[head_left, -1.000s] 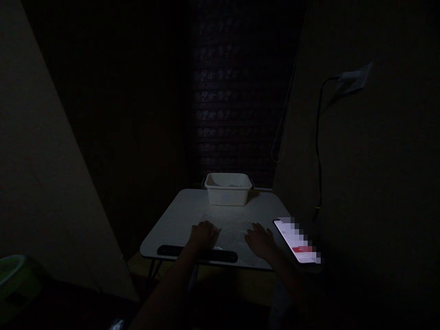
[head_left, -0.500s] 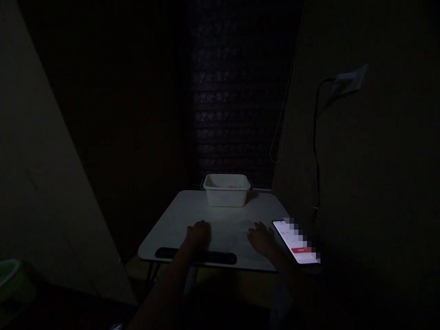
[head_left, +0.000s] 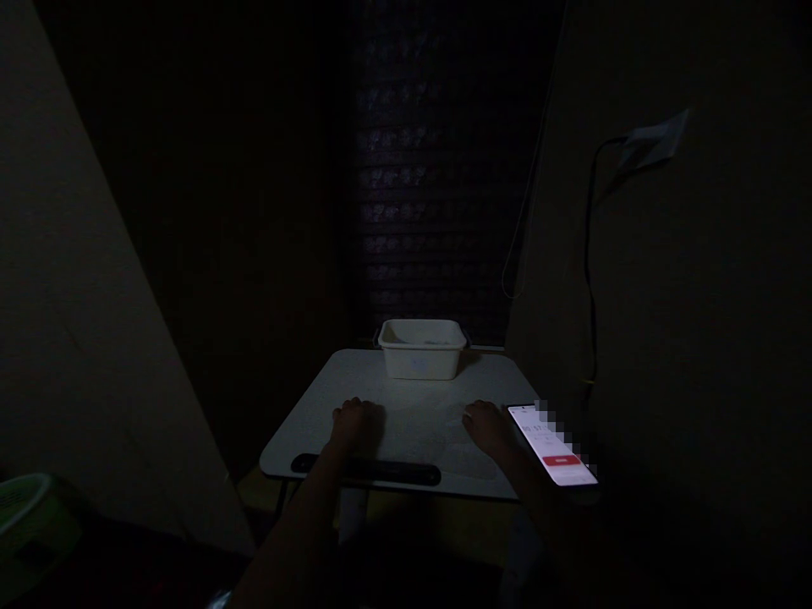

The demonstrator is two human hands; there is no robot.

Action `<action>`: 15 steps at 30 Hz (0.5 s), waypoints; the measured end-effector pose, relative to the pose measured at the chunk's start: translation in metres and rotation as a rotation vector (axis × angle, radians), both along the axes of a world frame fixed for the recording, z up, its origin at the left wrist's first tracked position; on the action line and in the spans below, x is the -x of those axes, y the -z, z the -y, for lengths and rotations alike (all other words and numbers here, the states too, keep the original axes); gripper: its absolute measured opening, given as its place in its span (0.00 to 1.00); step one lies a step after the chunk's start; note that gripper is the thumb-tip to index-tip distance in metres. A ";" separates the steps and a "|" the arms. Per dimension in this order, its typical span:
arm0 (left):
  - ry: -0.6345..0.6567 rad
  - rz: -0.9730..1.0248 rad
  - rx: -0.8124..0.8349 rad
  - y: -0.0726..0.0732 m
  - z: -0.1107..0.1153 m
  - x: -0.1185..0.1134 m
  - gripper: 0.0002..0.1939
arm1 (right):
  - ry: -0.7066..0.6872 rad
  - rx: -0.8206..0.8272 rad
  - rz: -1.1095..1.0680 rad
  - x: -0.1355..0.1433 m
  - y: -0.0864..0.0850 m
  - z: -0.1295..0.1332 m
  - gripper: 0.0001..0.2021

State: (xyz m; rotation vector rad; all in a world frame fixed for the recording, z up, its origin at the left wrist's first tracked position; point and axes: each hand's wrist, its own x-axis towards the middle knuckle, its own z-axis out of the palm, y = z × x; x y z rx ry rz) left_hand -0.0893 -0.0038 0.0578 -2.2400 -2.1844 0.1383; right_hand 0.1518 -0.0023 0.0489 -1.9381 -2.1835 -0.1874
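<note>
A small white folding table [head_left: 406, 406] stands in front of me in dim light. My left hand [head_left: 353, 420] rests palm down on its left half, fingers loosely apart and holding nothing I can see. On the right half lies my right hand [head_left: 487, 425], fingers slightly bent and seemingly empty, close to a lit phone [head_left: 551, 444] at the table's right edge. Beyond both hands, at the far edge, sits a white plastic basin [head_left: 422, 364]. Its contents are too dark to make out.
A black ledge strip [head_left: 393, 472] runs along the table's near edge, under my left forearm. A cable [head_left: 589, 279] hangs from a wall socket [head_left: 656, 142] at the right. Dark blinds [head_left: 406, 178] are behind the table. A green basket [head_left: 31, 524] stands at lower left.
My left hand has shifted slightly left and forward. My right hand has moved slightly outward and its fingers look less spread. The camera view has shifted a little; basin and phone have stayed put.
</note>
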 end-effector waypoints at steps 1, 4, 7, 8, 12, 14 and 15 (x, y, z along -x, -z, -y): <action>0.010 0.001 -0.030 0.001 0.000 0.002 0.16 | -0.001 -0.001 -0.002 0.001 0.000 -0.003 0.12; 0.052 -0.011 -0.107 0.006 -0.001 0.008 0.15 | 0.006 -0.009 -0.014 0.002 0.003 -0.014 0.12; 0.064 -0.010 -0.155 0.014 -0.006 0.008 0.15 | 0.023 -0.004 -0.030 0.003 0.007 -0.024 0.13; 0.046 -0.002 -0.167 0.017 -0.009 0.007 0.15 | 0.026 0.003 -0.032 0.003 0.008 -0.027 0.13; 0.015 0.044 -0.229 0.024 -0.018 0.000 0.18 | 0.036 0.018 -0.029 -0.001 0.013 -0.032 0.13; 0.067 0.049 -0.232 0.023 -0.019 -0.002 0.18 | 0.043 0.010 -0.030 -0.003 0.015 -0.033 0.13; 0.091 0.047 -0.228 0.021 -0.017 -0.002 0.19 | 0.048 0.004 -0.033 -0.004 0.015 -0.033 0.13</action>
